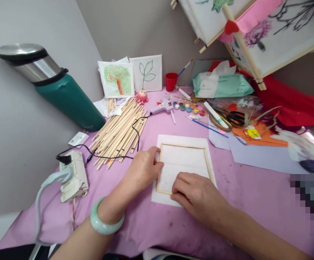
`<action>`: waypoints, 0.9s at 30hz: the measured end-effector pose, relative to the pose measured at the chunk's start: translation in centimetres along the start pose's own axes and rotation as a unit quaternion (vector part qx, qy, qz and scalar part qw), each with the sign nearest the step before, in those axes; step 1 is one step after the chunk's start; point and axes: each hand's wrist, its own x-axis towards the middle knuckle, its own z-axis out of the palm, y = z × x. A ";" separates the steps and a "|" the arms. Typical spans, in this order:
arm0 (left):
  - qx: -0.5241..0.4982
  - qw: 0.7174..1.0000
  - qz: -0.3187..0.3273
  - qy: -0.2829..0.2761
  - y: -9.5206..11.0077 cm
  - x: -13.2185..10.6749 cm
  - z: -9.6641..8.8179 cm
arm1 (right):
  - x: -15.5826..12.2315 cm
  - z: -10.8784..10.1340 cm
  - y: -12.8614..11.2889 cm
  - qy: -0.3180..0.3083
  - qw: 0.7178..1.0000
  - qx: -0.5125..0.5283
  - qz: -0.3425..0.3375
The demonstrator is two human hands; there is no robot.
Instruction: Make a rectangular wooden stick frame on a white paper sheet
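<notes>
A thin wooden stick frame (184,146) lies on a white sheet of paper (184,139) on the pink tablecloth. My left hand (143,169), with a pale green bangle at the wrist, presses its curled fingers against the frame's left side. My right hand (197,195) rests on the frame's near edge, fingers bent and pressing down on the stick and paper. Neither hand lifts anything.
A pile of wooden sticks (119,131) lies to the left, crossed by a black cord to a glue gun (162,106). A power strip (72,175) sits at the left edge, a green flask (56,86) behind it. Paint pots (189,107), scissors (231,118), paper scraps and a lantern (254,32) fill the right.
</notes>
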 end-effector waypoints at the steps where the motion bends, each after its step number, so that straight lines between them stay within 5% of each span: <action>1: -0.001 1.000 0.001 -0.001 0.0 0.0 0.0 | 0.1 -0.5 0.1 -0.015 1.000 0.011 0.001; 4: 0.000 1.000 0.001 0.000 0.0 0.0 0.1 | 1.4 -2.5 1.1 -0.010 0.999 0.036 0.014; 8: 0.001 1.000 -0.005 -0.004 0.1 0.0 0.1 | 4.7 -4.2 3.5 0.098 0.992 -0.023 0.072; 13: 0.001 1.000 -0.010 -0.009 0.2 -0.1 0.1 | 7.4 -3.4 5.5 0.113 0.988 -0.054 0.092; 27: 0.023 0.999 0.028 -0.023 0.5 -0.2 -0.2 | 7.8 -2.8 5.8 0.106 0.990 -0.059 0.072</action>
